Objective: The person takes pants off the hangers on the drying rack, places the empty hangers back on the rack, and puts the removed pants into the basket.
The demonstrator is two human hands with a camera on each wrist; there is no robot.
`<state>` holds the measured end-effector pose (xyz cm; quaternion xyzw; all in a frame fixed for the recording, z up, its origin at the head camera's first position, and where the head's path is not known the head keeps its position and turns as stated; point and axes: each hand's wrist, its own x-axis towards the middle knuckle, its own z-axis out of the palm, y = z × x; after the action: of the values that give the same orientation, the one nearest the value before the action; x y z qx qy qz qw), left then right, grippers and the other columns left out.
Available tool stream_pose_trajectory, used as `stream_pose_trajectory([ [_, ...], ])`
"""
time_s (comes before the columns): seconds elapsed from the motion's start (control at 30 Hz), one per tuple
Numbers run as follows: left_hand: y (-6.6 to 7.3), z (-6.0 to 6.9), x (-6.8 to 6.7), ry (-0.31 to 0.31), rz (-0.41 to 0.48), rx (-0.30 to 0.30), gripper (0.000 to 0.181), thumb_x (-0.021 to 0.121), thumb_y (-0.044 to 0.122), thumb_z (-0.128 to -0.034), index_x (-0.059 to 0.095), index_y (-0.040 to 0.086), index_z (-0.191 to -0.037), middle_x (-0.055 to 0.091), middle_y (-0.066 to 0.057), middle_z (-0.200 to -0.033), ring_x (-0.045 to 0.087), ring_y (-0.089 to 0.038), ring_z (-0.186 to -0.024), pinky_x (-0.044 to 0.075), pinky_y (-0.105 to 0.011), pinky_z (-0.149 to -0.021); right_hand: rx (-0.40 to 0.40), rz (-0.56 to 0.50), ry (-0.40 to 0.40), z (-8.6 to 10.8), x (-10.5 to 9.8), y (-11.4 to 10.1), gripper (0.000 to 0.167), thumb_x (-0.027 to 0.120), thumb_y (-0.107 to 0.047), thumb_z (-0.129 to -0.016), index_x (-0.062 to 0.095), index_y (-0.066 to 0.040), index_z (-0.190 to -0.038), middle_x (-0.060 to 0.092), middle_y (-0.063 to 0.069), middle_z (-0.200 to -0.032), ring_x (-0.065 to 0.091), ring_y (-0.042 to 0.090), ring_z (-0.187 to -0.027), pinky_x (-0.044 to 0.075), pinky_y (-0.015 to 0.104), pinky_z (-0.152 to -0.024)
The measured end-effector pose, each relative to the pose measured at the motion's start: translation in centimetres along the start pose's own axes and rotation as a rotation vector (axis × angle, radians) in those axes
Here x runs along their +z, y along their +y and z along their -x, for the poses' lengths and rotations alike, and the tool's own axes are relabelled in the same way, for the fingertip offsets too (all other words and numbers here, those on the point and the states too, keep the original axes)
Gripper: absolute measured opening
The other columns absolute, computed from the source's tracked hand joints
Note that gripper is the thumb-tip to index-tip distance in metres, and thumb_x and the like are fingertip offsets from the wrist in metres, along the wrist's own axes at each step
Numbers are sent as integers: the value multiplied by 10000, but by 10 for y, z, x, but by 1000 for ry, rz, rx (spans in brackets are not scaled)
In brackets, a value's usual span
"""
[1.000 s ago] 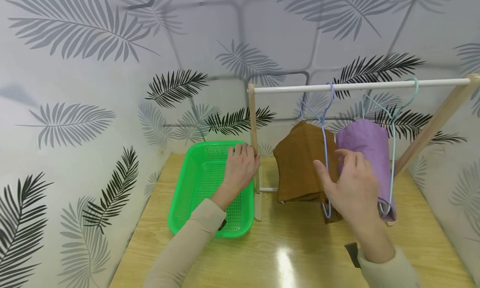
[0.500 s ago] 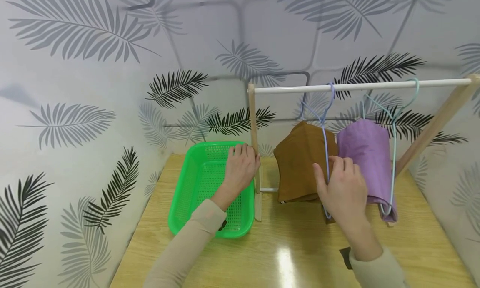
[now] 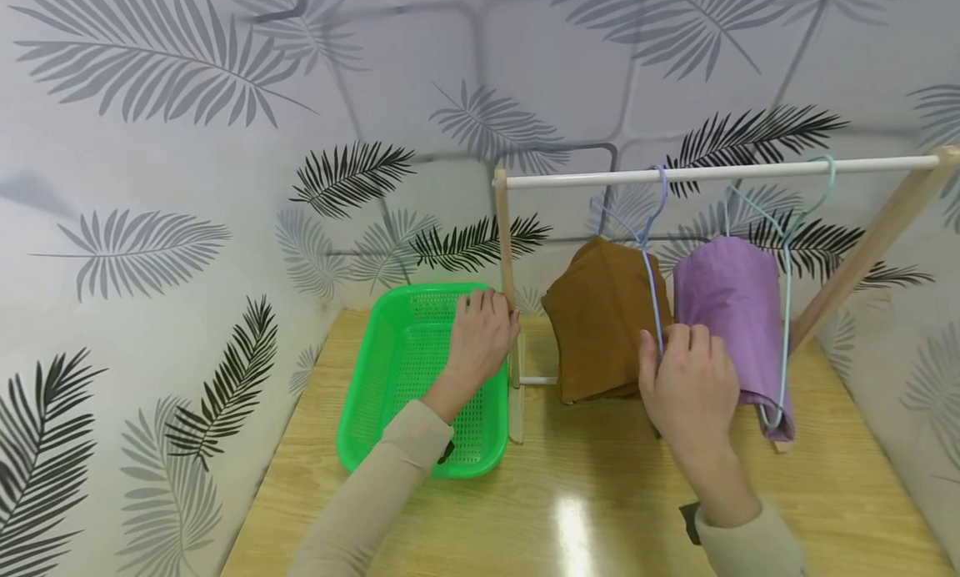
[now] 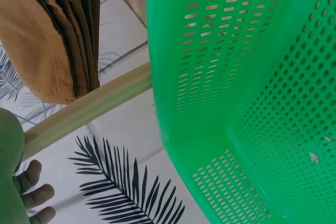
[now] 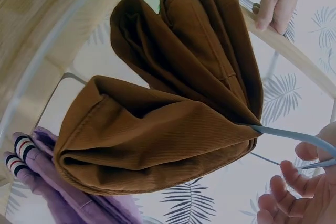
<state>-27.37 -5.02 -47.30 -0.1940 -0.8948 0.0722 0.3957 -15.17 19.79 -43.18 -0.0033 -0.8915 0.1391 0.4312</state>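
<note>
A brown folded garment (image 3: 607, 327) with a striped trim hangs over a blue clothes hanger (image 3: 649, 264) on the white rod (image 3: 585, 178) of a clothes rack. My right hand (image 3: 693, 385) holds the hanger's near side between thumb and fingers; in the right wrist view the hanger runs into that hand (image 5: 299, 182). My left hand (image 3: 482, 335) grips the rack's left wooden post (image 3: 507, 252), beside a green basket (image 3: 348, 393). In the left wrist view its fingers (image 4: 37, 198) show past the post.
A purple folded garment (image 3: 727, 310) hangs on a mint-green hanger (image 3: 786, 310) to the right. The rack's slanted right leg (image 3: 870, 252) stands behind it. The wooden tabletop (image 3: 600, 510) lies below, with patterned walls at the back and sides.
My right hand has moved left and closed on the blue hanger's near side. The hanger and brown garment have shifted slightly. My left hand stays on the post.
</note>
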Motion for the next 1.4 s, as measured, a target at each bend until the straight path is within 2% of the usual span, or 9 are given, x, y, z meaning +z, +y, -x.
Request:
stream_pose_trajectory([
  [0.23, 0, 2, -1, -36, -3, 2, 287, 579, 369, -1073, 605, 105, -962, 656, -37, -880, 634, -224, -862, 513, -344, -791, -55, 30, 103, 2, 6, 7, 396, 552, -251, -1054, 639, 64, -829, 641, 264, -763, 571, 479, -631, 453, 556, -528],
  [0.43, 0, 1, 1, -12, 3, 1, 279, 656, 368, -1032, 604, 108, -946, 656, -37, -861, 633, -230, -841, 500, -347, -770, -86, 6, 161, 0, 9, 13, 400, 535, -212, -1040, 600, 56, -749, 608, 244, -691, 527, 459, -598, 418, 536, -540],
  [0.53, 1, 2, 2, -6, 6, 0, 285, 672, 374, -1021, 604, 105, -952, 654, -37, -858, 635, -235, -843, 504, -354, -774, -104, 12, 135, 0, 7, 14, 428, 511, -204, -1050, 575, 65, -724, 590, 248, -675, 507, 452, -597, 412, 525, -563],
  [0.73, 0, 1, 0, -20, 0, 7, 282, 593, 374, -1063, 601, 110, -964, 653, -30, -867, 635, -231, -854, 529, -361, -797, -123, 15, 104, -1, 6, 19, 449, 496, -187, -1062, 549, 89, -711, 580, 270, -667, 491, 457, -611, 410, 525, -602],
  [0.97, 0, 0, 1, -21, 11, 3, 284, 596, 367, -1064, 587, 115, -935, 646, -27, -852, 634, -232, -851, 534, -359, -806, -134, -4, 139, -1, 6, 22, 415, 531, -160, -1044, 541, 88, -711, 571, 280, -660, 480, 468, -627, 386, 538, -607],
  [1.2, 1, 0, 2, -11, 8, -2, 277, 617, 360, -1053, 600, 108, -941, 651, -33, -852, 632, -235, -844, 531, -366, -801, -187, -19, 150, -4, 1, 30, 408, 521, -165, -1042, 541, 82, -717, 568, 273, -658, 479, 466, -631, 378, 544, -605],
  [1.4, 1, 1, 2, 8, 4, -4, 293, 657, 382, -1029, 596, 112, -934, 647, -30, -843, 629, -234, -838, 529, -361, -791, -247, -19, 168, -9, -6, 33, 415, 541, -170, -1043, 540, 86, -716, 546, 251, -635, 446, 445, -605, 343, 504, -575],
])
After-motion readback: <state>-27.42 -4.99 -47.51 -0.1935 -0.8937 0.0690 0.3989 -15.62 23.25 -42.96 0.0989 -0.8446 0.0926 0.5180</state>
